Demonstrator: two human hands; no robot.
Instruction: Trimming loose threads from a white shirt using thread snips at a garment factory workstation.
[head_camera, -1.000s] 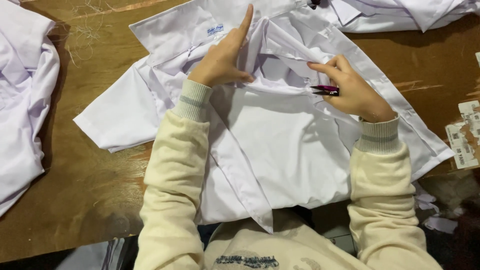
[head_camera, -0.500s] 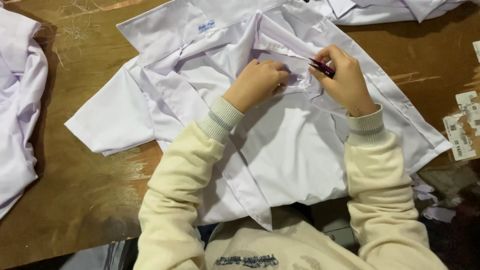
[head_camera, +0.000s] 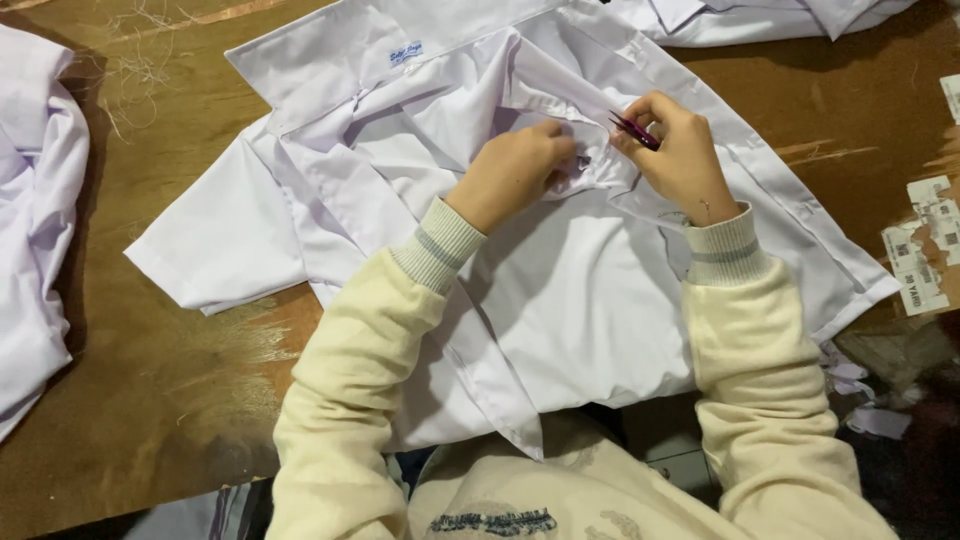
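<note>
- White short-sleeved woven shirt (head_camera: 560, 300) spread open, inside up, on scuffed brown plywood table (head_camera: 150, 400); collar at 12 o'clock, hem at 6 o'clock over table edge toward the lap.
- Left hand (head_camera: 515, 172) fisted, pinching a fold of cloth near the placket, just below the collar; fingers closed on fabric.
- Right hand (head_camera: 680, 150) at 3 o'clock of the left, nearly touching; fingers wrapped around small dark pink-handled thread snips (head_camera: 632, 130), tips aimed at the pinched fold. Blades apart or together: cannot tell, too small.
- Progress, as a judgement: trimming in hand at the upper front only; sleeves, side seams, hem look untouched so far; most of the shirt likely left.
- Loose pale thread scraps (head_camera: 140, 30) at 11 o'clock on table, tangled, fine.
- Shirt cloth smooth, thin, slight sheen, crisp creases; small blue-stitched neck label (head_camera: 405, 50) under collar.
- More white garments: bunched pile (head_camera: 35, 220) at 9 o'clock, another folded one (head_camera: 760, 15) at 1 o'clock.
- Pale paper tags (head_camera: 925, 245), flat rectangular, at 3 o'clock near table edge.
- Cream knit sleeves (head_camera: 350, 380) with ribbed cuffs, soft, thick.
</note>
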